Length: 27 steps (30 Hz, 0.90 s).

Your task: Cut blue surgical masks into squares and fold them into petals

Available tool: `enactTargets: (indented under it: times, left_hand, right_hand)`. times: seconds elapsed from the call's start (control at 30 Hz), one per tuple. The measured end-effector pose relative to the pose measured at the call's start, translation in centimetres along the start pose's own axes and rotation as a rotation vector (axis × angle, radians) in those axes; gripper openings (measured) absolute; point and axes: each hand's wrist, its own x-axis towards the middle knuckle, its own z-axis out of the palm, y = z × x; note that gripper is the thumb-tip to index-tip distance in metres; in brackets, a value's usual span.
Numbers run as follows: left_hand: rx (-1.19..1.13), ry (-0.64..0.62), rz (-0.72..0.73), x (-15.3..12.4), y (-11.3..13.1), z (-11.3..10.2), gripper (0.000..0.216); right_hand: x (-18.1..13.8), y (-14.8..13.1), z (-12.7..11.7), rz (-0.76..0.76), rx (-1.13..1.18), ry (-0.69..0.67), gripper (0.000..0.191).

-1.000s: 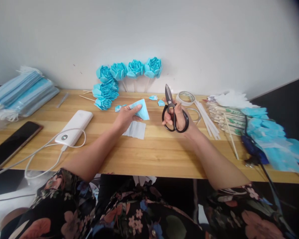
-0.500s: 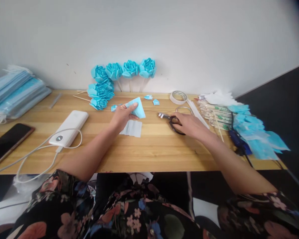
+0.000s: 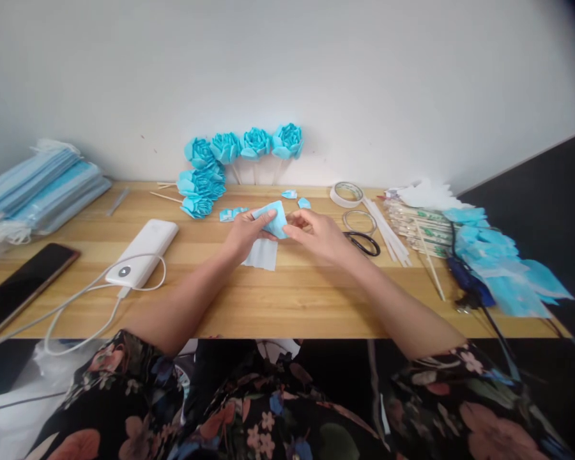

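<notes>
A blue fabric square (image 3: 274,220) is pinched in my left hand (image 3: 248,233), thumb on top. The fingers of my right hand (image 3: 319,233) close on its right edge. Under my hands lies a pale white sheet (image 3: 262,254). Behind them are small blue cut pieces (image 3: 290,193), and another folded blue piece (image 3: 230,214) sits left of my left fingers. Black-handled scissors (image 3: 368,245) rest on the table beside my right hand, their blades hidden by it. Several blue fabric flowers (image 3: 256,143) on sticks stand against the wall, with more (image 3: 199,185) lying left of them.
Stacked face masks (image 3: 48,185), a phone (image 3: 23,287) and a cabled white power bank (image 3: 144,252) occupy the left. Rightward are a tape roll (image 3: 346,194), a wire ring (image 3: 359,222), white strips (image 3: 388,233), packaged sticks (image 3: 424,227), a blue glue gun (image 3: 467,278) and blue fabric (image 3: 503,268).
My right hand has let go of the scissors, leaving them on the table, and moved left to the blue fabric square. My left hand still holds the square. The view has shifted slightly.
</notes>
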Motion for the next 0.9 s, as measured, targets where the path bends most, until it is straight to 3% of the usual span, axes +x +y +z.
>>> enactTargets:
  times: [0.17, 0.33, 0.63, 0.7, 0.8, 0.9]
  left_hand:
    - [0.005, 0.002, 0.002, 0.1, -0.2, 0.0, 0.048]
    - [0.035, -0.018, -0.01, 0.4, -0.4, -0.4, 0.041]
    - [0.194, 0.04, 0.042, 0.5, 0.0, -0.9, 0.042]
    - [0.258, 0.032, 0.054, 0.4, 0.2, -0.8, 0.042]
    - [0.374, 0.005, 0.092, 0.1, 0.3, -0.5, 0.042]
    - [0.434, -0.036, 0.115, -0.2, 0.3, -0.2, 0.045]
  right_hand:
    - [1.2, 0.9, 2.3, -0.008, 0.132, 0.165, 0.026]
    - [0.7, 2.3, 3.0, 0.044, 0.379, 0.223, 0.029]
    - [0.7, 2.8, 3.1, 0.05, 0.531, 0.191, 0.027]
    - [0.8, 3.0, 3.1, 0.052, 0.604, 0.137, 0.027]
    - [0.8, 3.2, 3.1, 0.044, 0.668, 0.069, 0.042]
    - [0.7, 3.1, 3.1, 0.061, 0.619, 0.115, 0.036]
